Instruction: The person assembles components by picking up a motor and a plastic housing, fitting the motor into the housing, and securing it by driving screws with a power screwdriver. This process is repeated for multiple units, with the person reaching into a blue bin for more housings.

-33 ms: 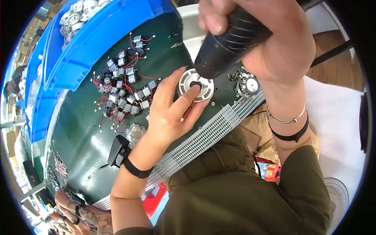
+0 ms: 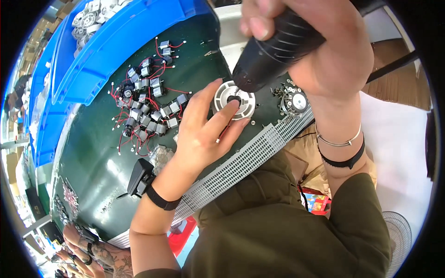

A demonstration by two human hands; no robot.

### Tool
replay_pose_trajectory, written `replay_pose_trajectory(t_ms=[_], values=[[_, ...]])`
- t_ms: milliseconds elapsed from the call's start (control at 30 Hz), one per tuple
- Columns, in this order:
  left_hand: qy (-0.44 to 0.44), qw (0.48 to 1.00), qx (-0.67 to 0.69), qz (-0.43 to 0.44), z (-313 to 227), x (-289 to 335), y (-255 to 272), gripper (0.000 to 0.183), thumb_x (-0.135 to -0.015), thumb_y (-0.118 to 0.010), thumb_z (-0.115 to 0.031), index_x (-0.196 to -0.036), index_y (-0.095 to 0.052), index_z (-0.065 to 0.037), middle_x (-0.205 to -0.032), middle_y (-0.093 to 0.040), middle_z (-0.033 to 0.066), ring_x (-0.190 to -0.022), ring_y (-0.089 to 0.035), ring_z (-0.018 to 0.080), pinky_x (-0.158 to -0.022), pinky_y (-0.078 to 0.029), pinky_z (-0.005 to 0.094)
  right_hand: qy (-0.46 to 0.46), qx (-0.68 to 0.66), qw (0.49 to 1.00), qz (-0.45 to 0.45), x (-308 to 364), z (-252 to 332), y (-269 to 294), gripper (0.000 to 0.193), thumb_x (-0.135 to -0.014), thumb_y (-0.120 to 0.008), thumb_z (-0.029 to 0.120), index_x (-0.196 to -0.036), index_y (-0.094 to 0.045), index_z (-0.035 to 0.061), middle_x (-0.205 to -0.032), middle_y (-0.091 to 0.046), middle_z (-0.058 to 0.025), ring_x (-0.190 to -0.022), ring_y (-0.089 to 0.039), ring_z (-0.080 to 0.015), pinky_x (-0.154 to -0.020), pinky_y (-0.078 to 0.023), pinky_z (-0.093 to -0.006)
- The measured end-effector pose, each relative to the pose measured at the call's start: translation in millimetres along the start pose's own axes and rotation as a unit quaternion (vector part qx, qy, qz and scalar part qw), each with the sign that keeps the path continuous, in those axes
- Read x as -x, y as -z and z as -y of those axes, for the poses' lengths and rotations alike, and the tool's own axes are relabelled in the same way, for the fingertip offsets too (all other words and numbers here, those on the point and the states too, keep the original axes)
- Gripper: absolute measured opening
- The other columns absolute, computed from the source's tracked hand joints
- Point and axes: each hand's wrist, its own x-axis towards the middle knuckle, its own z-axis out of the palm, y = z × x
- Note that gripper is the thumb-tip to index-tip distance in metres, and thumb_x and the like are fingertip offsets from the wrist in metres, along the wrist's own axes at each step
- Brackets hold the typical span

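Note:
My left hand (image 2: pixel 201 129) steadies a white round plastic housing (image 2: pixel 251 107) on the green mat, thumb and fingers around its rim. Its index finger presses on a small dark part (image 2: pixel 233 98) at the middle, and a thin red wire shows under the fingers. My right hand (image 2: pixel 336 51) is wrapped round a black electric screwdriver (image 2: pixel 278 48), tilted down toward the housing. A thin bit (image 2: pixel 237 91) reaches from its nose to the housing's centre, beside my index fingertip. The screw head, if any, is too small to see.
Left of my hand lies a pile of small motors (image 2: pixel 150 120) with red wires. Loose screws surround a round magnetic-looking piece (image 2: pixel 296 102) at right. Blue bins (image 2: pixel 125 37) with white parts stand far left. A white perforated strip (image 2: pixel 245 160) edges the table; another person's tattooed arm (image 2: pixel 109 255) shows lower left.

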Motion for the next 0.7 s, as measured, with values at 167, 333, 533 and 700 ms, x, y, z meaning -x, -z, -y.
replay_pose_trajectory(t_ms=[167, 333, 533, 700], values=[[-0.005, 1.0, 0.008, -0.006, 0, 0, 0, 0.034, -0.065, -0.079, -0.015, -0.093, -0.065, -0.003, -0.114, -0.055, 0.0223, -0.094, -0.058, 0.0355, -0.078, -0.05, 0.04, 0.305, 0.365, 0.876, 0.079, -6, -19, -2, 0.041, -0.086, -0.053, 0.002, -0.12, -0.033, -0.0113, -0.075, -0.055, -0.0141, -0.063, -0.057, -0.0221, -0.064, -0.049, -0.0352], [-0.016, 1.0, 0.01, -0.02, 2, 0, -1, 0.032, -0.066, -0.079, -0.016, -0.092, -0.065, -0.004, -0.114, -0.055, 0.0211, -0.091, -0.059, 0.034, -0.074, -0.05, 0.0384, 0.268, 0.343, 0.898, 0.062, -11, -26, -8, 0.042, -0.086, -0.053, 0.003, -0.12, -0.034, -0.0105, -0.075, -0.055, -0.0145, -0.063, -0.057, -0.0221, -0.063, -0.049, -0.0346], [-0.016, 1.0, 0.011, -0.016, 0, -1, 0, 0.031, -0.067, -0.078, -0.016, -0.092, -0.065, -0.004, -0.114, -0.055, 0.0209, -0.089, -0.059, 0.0329, -0.072, -0.051, 0.0378, 0.235, 0.304, 0.923, 0.016, -6, -27, -17, 0.042, -0.086, -0.053, 0.005, -0.121, -0.034, -0.0093, -0.075, -0.055, -0.0152, -0.063, -0.056, -0.0221, -0.063, -0.048, -0.0336], [-0.017, 1.0, 0.005, -0.013, 0, -2, -1, 0.032, -0.067, -0.078, -0.016, -0.093, -0.065, -0.005, -0.114, -0.054, 0.0205, -0.089, -0.059, 0.033, -0.072, -0.05, 0.0378, 0.207, 0.269, 0.94, -0.028, -3, -27, -18, 0.043, -0.086, -0.053, 0.007, -0.121, -0.034, -0.0083, -0.075, -0.055, -0.0157, -0.062, -0.056, -0.0222, -0.062, -0.047, -0.0327]])
